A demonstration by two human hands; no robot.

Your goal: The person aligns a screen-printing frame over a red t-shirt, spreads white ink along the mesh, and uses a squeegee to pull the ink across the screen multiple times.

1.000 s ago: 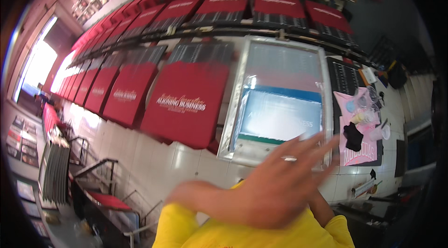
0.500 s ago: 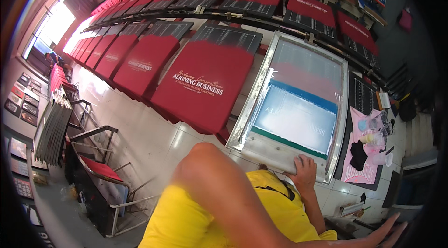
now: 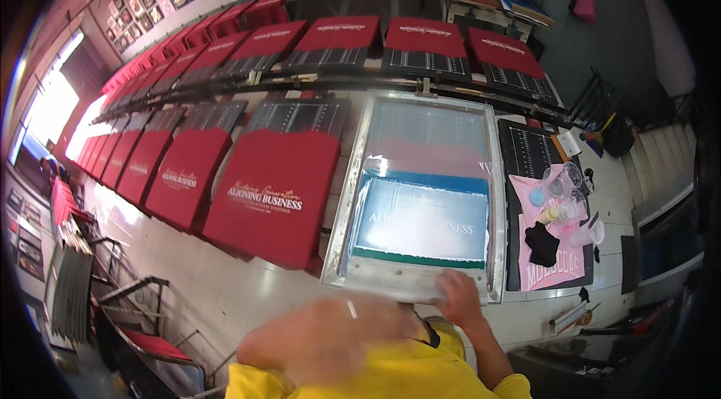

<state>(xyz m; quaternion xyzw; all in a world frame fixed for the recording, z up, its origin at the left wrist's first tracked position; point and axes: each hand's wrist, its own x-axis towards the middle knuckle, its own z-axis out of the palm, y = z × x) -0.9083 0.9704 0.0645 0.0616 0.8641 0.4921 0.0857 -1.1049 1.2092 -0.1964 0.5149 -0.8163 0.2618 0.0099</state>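
Observation:
A screen-printing frame (image 3: 492,211) with a silvery rim lies in front of me. Its mesh has a blue and green border, white ink and pale lettering. My right hand (image 3: 458,300) is closed over the pale near edge of the frame, fingers on top. My left hand (image 3: 379,324) is a blur low in the middle, over my yellow shirt (image 3: 420,373) and just short of the frame. Whether it holds anything is not clear. Left of the frame, a dark red shirt (image 3: 270,159) with a white and gold print lies stretched on a board.
More red shirts (image 3: 180,181) lie on boards in two long rows, a rail (image 3: 323,86) between them. At right, a pink cloth (image 3: 552,268) bears a black rag (image 3: 541,243) and clear plastic cups (image 3: 574,211). A metal-framed chair (image 3: 154,343) stands lower left.
My left arm has swung in from the lower right to the middle. The view has turned, so the frame and shirts sit further left. My right hand stays at the frame's near edge.

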